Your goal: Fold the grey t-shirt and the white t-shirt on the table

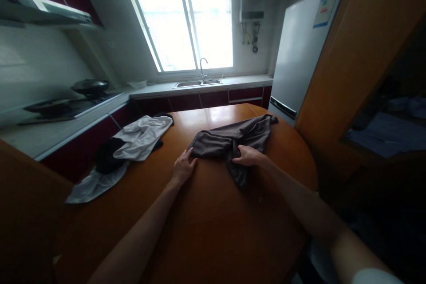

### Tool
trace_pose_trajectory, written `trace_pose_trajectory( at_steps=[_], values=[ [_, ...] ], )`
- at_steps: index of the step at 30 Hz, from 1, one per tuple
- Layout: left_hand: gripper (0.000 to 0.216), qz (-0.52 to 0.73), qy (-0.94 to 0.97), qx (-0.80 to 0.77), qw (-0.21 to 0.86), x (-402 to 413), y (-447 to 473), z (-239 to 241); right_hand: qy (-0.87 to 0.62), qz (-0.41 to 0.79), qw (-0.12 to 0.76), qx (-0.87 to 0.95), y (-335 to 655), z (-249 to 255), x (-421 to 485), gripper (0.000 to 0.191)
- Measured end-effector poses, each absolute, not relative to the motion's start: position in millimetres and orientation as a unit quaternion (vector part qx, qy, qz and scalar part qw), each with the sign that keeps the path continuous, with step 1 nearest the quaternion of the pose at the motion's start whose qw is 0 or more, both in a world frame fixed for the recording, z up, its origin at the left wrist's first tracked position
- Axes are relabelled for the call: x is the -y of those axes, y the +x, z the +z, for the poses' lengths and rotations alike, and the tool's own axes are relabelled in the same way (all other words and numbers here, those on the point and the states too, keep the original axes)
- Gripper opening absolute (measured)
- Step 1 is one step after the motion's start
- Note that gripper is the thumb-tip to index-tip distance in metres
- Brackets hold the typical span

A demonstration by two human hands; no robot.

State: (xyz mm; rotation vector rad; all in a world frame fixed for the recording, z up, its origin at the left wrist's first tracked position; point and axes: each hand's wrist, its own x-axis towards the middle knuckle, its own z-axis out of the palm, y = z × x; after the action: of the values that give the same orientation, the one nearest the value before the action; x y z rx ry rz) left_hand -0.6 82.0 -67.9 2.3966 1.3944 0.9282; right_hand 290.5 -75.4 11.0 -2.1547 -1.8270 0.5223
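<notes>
A dark grey-brown garment [216,140] lies crumpled and partly folded on the wooden table [206,199]. One narrow part of it hangs toward me, and another points to the far right; I cannot tell which kind of garment it is. My left hand [183,166] rests at its near left corner, thumb apart from the fingers, with the fingertips touching the cloth's edge. Over the middle of the garment, my right hand [249,155] is closed on a fold of the narrow near part, thumb and fingers pinched together.
White and black clothes [143,135] lie heaped at the table's left edge. Beyond the table are a sink [189,84] with a tap, a stove with a lidded pan [89,86] at left, and a fridge [299,49] at right.
</notes>
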Motion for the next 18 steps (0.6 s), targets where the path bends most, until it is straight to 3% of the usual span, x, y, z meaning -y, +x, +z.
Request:
trace_pose_trajectory(
  at_steps=[7, 11, 14, 18],
  values=[
    [0.029, 0.399, 0.779, -0.446, 0.188, -78.4, -2.6, -57.4, -0.726, 0.173, 0.151, 0.649, 295.2, 16.7, 78.3, 0.048],
    [0.034, 0.401, 0.763, -0.452, 0.23, -73.2, 1.4, -56.1, -0.794, 0.106, 0.219, 0.557, 330.6, 25.4, 75.2, 0.044],
    [0.043, 0.395, 0.777, -0.451, 0.192, -73.5, 3.5, -56.8, -0.851, 0.014, 0.254, 0.459, 358.3, 27.4, 76.3, 0.045],
    [0.038, 0.393, 0.78, -0.464, 0.147, -83.8, -5.8, -55.0, -0.87, -0.039, 0.289, 0.398, 382.1, 26.9, 80.7, 0.04]
  ],
)
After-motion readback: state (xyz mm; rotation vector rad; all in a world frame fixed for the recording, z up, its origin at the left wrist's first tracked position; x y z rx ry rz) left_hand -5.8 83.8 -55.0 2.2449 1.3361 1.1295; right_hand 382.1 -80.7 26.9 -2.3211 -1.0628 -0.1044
